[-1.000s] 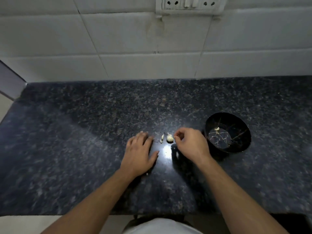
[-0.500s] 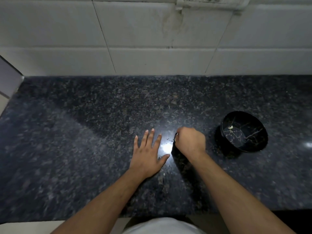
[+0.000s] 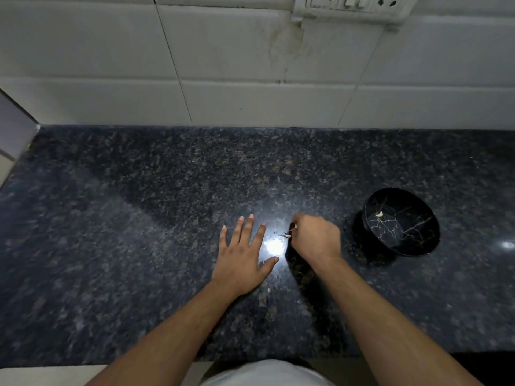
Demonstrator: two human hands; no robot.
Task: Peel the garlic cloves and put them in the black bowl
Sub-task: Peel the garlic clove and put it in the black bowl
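Garlic clove (image 3: 288,234): pinched in curled right hand (image 3: 317,238) grip, on table (image 3: 139,218). Left hand (image 3: 242,257): flat, fingers spread, nearby. Black bowl (image 3: 401,222): right, apart.

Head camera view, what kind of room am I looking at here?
Most likely a home kitchen. A dark speckled stone countertop runs along a white tiled wall with a socket panel mounted on it, and a black bowl sits on the counter.
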